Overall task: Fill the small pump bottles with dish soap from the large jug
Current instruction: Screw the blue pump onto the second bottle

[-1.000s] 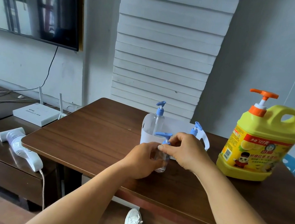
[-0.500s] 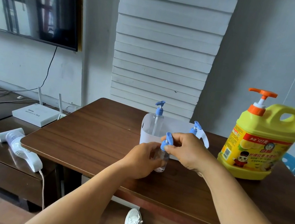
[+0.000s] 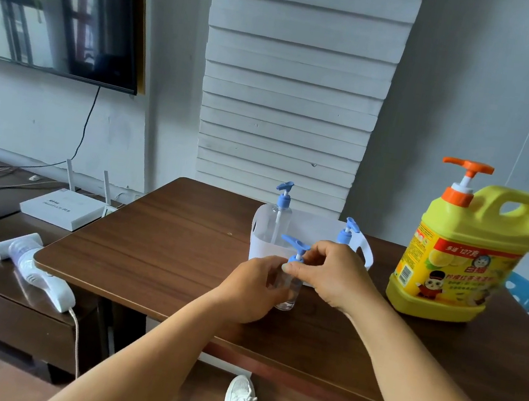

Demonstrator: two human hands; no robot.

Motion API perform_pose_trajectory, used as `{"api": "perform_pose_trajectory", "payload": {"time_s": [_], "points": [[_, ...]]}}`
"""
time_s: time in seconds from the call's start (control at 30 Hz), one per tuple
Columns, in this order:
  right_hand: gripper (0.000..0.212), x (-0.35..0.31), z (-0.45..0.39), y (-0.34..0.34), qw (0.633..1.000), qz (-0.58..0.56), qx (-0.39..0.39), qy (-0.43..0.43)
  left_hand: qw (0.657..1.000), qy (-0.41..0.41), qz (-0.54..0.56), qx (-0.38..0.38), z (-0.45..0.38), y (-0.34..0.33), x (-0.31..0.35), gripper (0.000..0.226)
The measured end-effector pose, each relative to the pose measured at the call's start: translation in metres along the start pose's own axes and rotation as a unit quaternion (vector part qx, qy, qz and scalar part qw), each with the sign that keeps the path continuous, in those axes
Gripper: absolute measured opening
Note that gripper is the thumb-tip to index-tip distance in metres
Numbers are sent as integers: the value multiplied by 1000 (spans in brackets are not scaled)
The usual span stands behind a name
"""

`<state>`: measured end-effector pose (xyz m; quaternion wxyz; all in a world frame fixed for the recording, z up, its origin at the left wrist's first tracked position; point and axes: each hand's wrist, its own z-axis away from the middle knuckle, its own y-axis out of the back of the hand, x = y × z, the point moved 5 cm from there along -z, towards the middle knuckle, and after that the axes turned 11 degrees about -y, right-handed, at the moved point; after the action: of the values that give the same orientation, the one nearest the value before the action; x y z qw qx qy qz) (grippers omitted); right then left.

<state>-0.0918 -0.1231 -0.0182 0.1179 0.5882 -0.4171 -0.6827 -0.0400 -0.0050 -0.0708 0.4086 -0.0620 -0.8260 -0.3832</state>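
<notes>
Stage: pretty early, looks like the person is only unscrewing the first pump.
Small bottle: clear small pump bottle (image 3: 288,288) stands on the tabletop (image 3: 164,247), looks empty.
Left hand: left hand (image 3: 252,288) wraps round the bottle body, fingers curled on it.
Right hand: right hand (image 3: 331,274) has fingers pinching the blue pump collar (image 3: 295,258).
Waiting: two more pump bottles (image 3: 280,212) sit in the white bin (image 3: 260,247), soap level hard to tell.
Jug: big yellow jug (image 3: 462,255) sits at the right, well apart, orange pump on, untouched.
Left to do: basically all the filling.
</notes>
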Motion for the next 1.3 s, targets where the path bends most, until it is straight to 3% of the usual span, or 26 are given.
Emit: {"api": "perform_pose_trajectory", "payload": {"time_s": [0.17, 0.27, 0.4, 0.5, 0.67, 0.83, 0.97, 1.17, 1.3], "points": [[17, -1, 0, -2, 1000, -9, -6, -4, 1000, 4, 0, 5, 0, 1, 0, 22], [30, 0, 1, -2, 999, 6, 27, -20, 1000, 9, -2, 4, 0, 1, 0, 24], [15, 2, 0, -7, 999, -48, -15, -18, 1000, 6, -2, 2, 0, 1, 1, 24], [27, 2, 0, -5, 999, -23, 35, -25, 1000, 11, -7, 1, 1, 2, 0, 24], [9, 11, -2, -12, 984, -157, -62, -59, 1000, 5, -5, 7, 1, 2, 3, 29], [24, 17, -3, -15, 982, -172, 21, -79, 1000, 4, -7, 6, 1, 2, 4, 29], [34, 21, -4, -19, 971, -220, -35, -83, 1000, 7, 3, 3, 1, 2, 3, 30], [19, 15, -3, -20, 982, -179, 15, -63, 1000, 13, -10, 5, 0, 3, 0, 20], [17, 17, -3, -19, 977, -205, -35, -48, 1000, 8, 0, 1, 0, 2, 1, 21]]}}
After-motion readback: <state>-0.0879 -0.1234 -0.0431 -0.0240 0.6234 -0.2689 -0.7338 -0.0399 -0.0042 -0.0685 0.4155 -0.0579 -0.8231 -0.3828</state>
